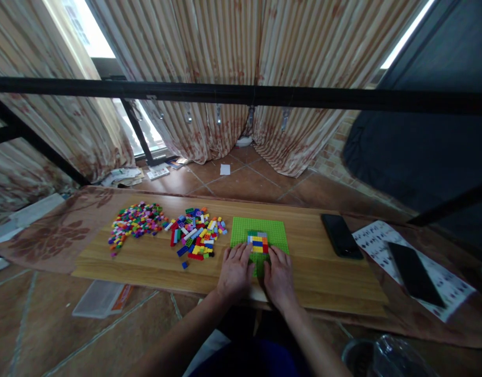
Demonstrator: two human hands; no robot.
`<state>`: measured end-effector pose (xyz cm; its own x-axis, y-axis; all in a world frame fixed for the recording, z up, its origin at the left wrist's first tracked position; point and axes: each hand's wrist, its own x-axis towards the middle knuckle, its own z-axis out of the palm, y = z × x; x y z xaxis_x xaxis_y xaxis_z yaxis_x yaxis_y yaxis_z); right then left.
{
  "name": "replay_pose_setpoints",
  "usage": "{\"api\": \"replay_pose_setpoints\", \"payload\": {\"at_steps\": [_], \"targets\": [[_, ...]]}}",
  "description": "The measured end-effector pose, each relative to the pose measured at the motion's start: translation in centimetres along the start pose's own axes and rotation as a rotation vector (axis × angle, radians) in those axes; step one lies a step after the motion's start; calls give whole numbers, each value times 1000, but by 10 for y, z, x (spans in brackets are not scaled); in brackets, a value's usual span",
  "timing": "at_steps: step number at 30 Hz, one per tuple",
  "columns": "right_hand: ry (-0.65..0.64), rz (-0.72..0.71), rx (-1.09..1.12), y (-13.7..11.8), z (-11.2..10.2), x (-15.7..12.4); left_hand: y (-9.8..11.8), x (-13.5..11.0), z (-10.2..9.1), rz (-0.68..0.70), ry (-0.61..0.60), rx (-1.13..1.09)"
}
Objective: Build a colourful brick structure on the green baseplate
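Note:
A green studded baseplate (pixel 238 228) lies on the wooden board in front of me. Toy bricks in yellow, blue, red, orange, white and grey form a small block (pixel 257 242) on its middle. My left hand (pixel 236 269) rests over the plate's near left part, fingers stretched forward, the index fingertip at the block's left edge. Over the near right part lies my right hand (pixel 279 275), its fingers also extended, with fingertips by the block's right edge. Both thumbs point inward, a gap between them. I see no loose brick in either hand; the undersides of the fingers are hidden.
Left of the plate lies a pile of mixed larger bricks (pixel 195 233), with a heap of tiny bricks (pixel 136 224) farther left. A black phone (pixel 340 235) is on the board's right. Beyond it, another dark device (pixel 415 273) covers part of a printed sheet (pixel 376 233). A black rail (pixel 225 93) crosses behind.

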<state>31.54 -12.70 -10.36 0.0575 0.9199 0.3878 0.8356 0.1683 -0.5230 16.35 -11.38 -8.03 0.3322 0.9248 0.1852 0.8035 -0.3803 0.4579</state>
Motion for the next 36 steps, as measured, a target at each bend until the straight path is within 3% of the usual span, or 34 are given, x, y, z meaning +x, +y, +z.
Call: {"api": "replay_pose_setpoints", "payload": {"at_steps": [6, 12, 17, 25, 36], "targets": [[-23, 20, -1, 0, -5, 0, -4, -3, 0, -1, 23, -115], [20, 14, -18, -9, -13, 23, -11, -4, 4, -68, 149, -310], [-169, -106, -138, -31, -5, 54, -16, -5, 5, -114, 240, -453], [-443, -78, -328, -42, 21, 94, -19, -6, 4, -162, 365, -581], [-525, -94, -425, -39, 27, 93, -12, -9, 1, -116, 400, -592]]}}
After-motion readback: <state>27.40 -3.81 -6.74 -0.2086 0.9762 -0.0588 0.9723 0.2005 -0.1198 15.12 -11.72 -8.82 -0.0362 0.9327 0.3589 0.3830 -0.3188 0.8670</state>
